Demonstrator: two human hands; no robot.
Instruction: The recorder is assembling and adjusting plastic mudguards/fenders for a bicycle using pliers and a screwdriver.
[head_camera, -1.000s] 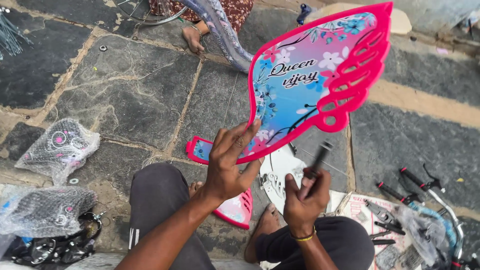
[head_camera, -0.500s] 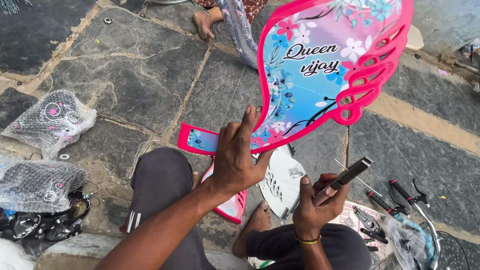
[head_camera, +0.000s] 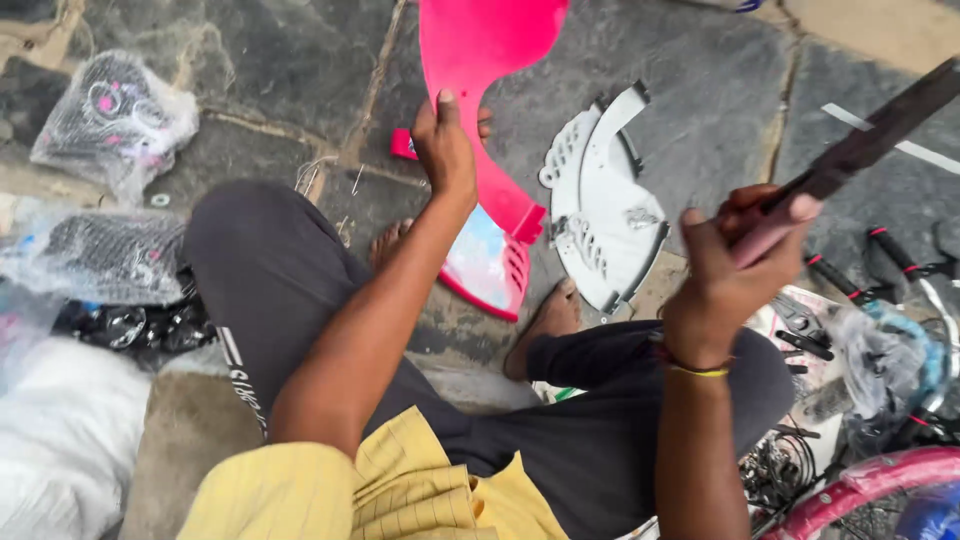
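Bare stone floor (head_camera: 700, 90) lies open ahead, between the pink panel (head_camera: 480, 60) and the white guard piece (head_camera: 605, 200). Wrapped parts (head_camera: 115, 120) crowd the left; tools and handlebars (head_camera: 880, 290) (a dense tangle) block the right.

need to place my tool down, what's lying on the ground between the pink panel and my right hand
In the head view, a white slotted plastic guard lies flat on the stone floor between the pink panel and the right hand.
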